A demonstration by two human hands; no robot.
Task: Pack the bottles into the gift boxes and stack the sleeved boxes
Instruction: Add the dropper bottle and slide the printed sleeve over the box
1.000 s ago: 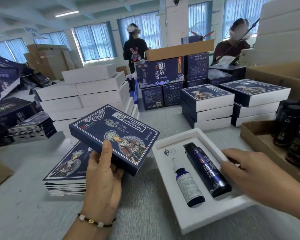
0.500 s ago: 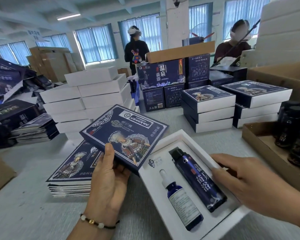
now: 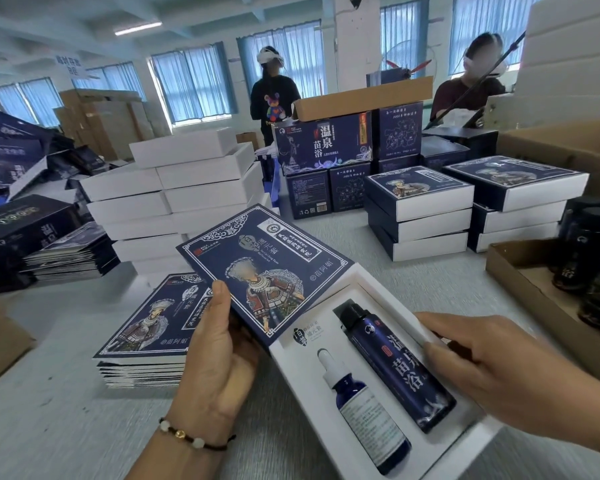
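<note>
My left hand [image 3: 219, 344] grips a dark blue printed sleeve [image 3: 257, 268], its open end meeting the far end of a white gift box [image 3: 291, 355]. Two bottles lie in the box's cut-outs: a small dropper bottle [image 3: 364, 414] on the left and a taller dark blue bottle [image 3: 395, 365] on the right. My right hand [image 3: 499, 372] holds the box by its right rim, fingers curled over the edge. Two stacks of sleeved boxes [image 3: 420, 206] [image 3: 520, 195] stand behind on the grey table.
A pile of flat blue sleeves [image 3: 146, 337] lies left of the box. White boxes [image 3: 174, 199] are stacked behind it. A cardboard tray of dark bottles [image 3: 589, 265] sits at right. Blue cartons [image 3: 323, 143] and two people stand at the far side.
The white box has slid left and nearer to me, and the sleeve has moved right, so its open end now overlaps the box's far end.
</note>
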